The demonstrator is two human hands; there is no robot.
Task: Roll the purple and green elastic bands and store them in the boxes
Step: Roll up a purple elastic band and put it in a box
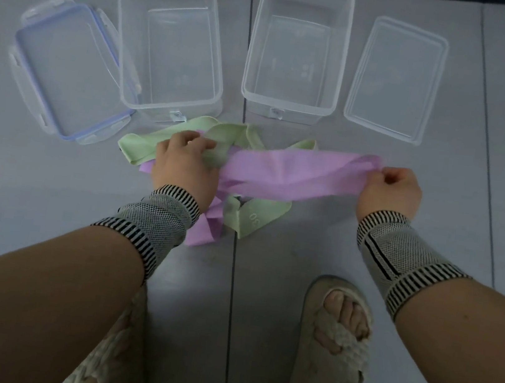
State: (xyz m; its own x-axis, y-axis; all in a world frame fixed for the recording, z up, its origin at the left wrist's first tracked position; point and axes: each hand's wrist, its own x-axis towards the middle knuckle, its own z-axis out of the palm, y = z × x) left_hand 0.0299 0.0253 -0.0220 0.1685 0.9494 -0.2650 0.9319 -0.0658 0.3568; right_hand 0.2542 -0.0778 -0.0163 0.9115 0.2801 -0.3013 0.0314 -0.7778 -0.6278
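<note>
A purple elastic band (283,171) is stretched sideways between my two hands above the grey floor. My right hand (391,187) pinches its right end with curled fingers. My left hand (185,163) grips the band's left part, and a loose purple tail hangs down below that wrist. A pale green band (229,137) lies crumpled under the purple one, with one end marked "30" near the floor seam. Two clear boxes stand open behind the bands: the left box (169,38) and the right box (297,45).
A clip-lock lid with a blue seal (66,71) lies left of the left box. A plain clear lid (397,80) lies right of the right box. My feet in woven sandals (332,351) are on the floor near the bottom edge.
</note>
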